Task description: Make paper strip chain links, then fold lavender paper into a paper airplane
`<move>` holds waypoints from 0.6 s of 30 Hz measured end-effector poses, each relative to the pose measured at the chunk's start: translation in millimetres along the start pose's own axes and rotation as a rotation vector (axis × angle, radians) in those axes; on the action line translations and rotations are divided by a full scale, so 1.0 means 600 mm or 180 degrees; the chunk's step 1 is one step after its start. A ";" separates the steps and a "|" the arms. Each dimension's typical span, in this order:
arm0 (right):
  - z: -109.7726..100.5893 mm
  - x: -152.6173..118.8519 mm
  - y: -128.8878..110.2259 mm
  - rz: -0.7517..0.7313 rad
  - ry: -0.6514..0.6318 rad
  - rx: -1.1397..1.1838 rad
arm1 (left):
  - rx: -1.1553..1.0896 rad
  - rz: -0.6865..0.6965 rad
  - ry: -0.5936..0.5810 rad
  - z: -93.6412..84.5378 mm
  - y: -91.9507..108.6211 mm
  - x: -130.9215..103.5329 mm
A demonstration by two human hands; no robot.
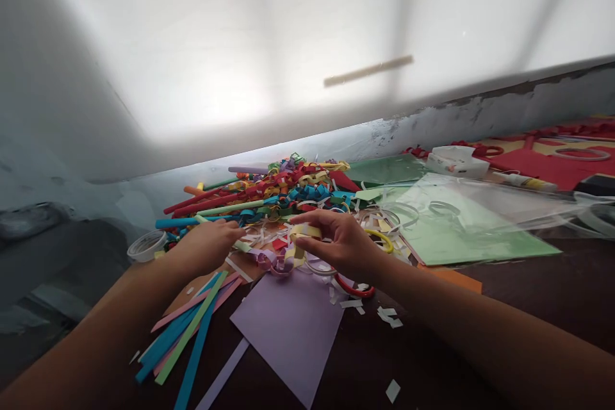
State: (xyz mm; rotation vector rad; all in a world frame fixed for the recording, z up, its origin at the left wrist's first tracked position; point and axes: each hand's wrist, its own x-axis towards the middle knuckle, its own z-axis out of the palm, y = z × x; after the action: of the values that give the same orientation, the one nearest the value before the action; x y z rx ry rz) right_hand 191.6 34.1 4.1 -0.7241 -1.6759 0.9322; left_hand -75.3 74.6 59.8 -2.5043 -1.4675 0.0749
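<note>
My right hand (341, 243) pinches a pale yellow paper loop (305, 230) between thumb and fingers. Purple paper loops (273, 261) hang linked beside it, just above a lilac paper sheet (293, 327). To the left, my left hand (216, 240) is closed on a pale green paper strip (242, 246), one end of which sticks out on the side facing the loops. Its fingertips are partly hidden. Below that hand, blue, green and pink paper strips (192, 323) lie fanned out on the dark table.
Behind my hands is a heap of colourful paper chains (307, 189) with rolled paper tubes (216, 195). A tape roll (147, 245) sits at left. Green sheets under clear plastic (480, 230), a white box (458, 161) and a glue tube (526, 181) lie at right. White scraps (389, 316) are scattered nearby.
</note>
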 end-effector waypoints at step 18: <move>0.000 0.005 0.024 0.0311 -0.0881 0.0310 | 0.1104 -0.0730 -0.0180 -0.048 -0.165 0.038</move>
State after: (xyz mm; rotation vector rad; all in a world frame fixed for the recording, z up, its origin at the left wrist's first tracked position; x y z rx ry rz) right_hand 191.3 44.0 -7.0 -0.6378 -1.8320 1.2196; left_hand -143.8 135.6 111.9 -2.0650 -1.5968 0.3315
